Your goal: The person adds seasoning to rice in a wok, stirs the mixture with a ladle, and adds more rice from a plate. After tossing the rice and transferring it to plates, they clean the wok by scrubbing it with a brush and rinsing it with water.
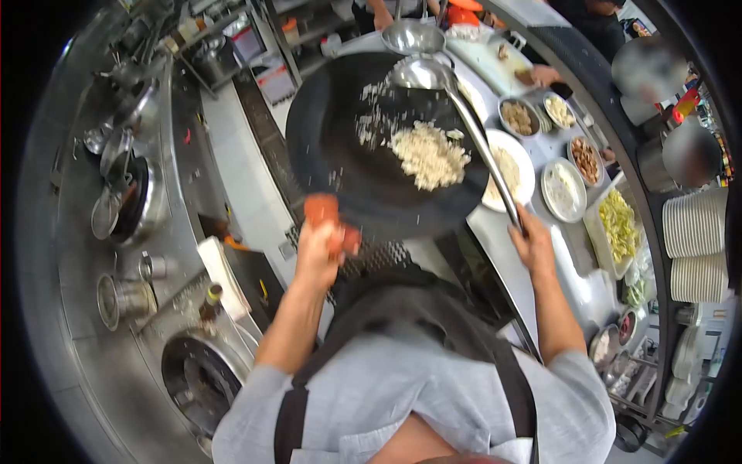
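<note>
Apron (pixel 433 298) and grey shirt (pixel 402 363) were seen nearest, with both forearms reached forward. Red cloth (pixel 321 207) was gripped in the closed left hand (pixel 318 246), at the near left edge of the wok (pixel 340 166); whether a handle was also held under the cloth could not be told, as that area was blurred. The shaft of the ladle (pixel 423 73) was held in the right hand (pixel 532 238), with the fingers curled around its near end. The shaft was slanted over the right side of the wok, and the ladle's bowl was held over the far part; whether the wok was touched by it could not be told.

Rice (pixel 429 155) was gathered in a clump right of the wok's middle, and loose grains were spread to the left and toward the far side. To the right, on the steel table (pixel 558 259), were set a container of chopped greens (pixel 618 220), a white plate (pixel 527 185) of pale food beside the wok, and several small bowls of ingredients, one filled with brown pieces (pixel 586 160). Beyond the wok's far rim, a strainer (pixel 413 35) was seen, and another person's hand (pixel 546 76) was seen farther right, across the table.
</note>
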